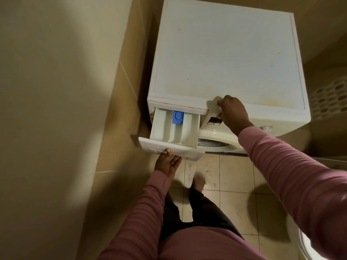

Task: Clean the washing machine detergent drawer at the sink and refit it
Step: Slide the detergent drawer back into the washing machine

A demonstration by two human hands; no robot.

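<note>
Drawer work at the machine, seen from the head camera. The washing machine stands against a tiled wall. Its drawer is slid most of the way out, with the back end still in the slot. It has three pale compartments and a blue insert in the middle one.

The left hand holds the drawer's front panel from below, with the thumb on the face and the fingers underneath. The right hand has curled fingers gripping the machine's top front edge just beside the slot, probably to brace it. A perforated basket stands to the right, and a bare foot rests on the floor tiles.

No sink is in view. One picture cannot show whether the drawer is coming out for washing or going back in. I also cannot tell whether the compartments are clean. If it is coming out, freeing, washing and refitting are all left to do. If it is going in, one push home is left.
</note>
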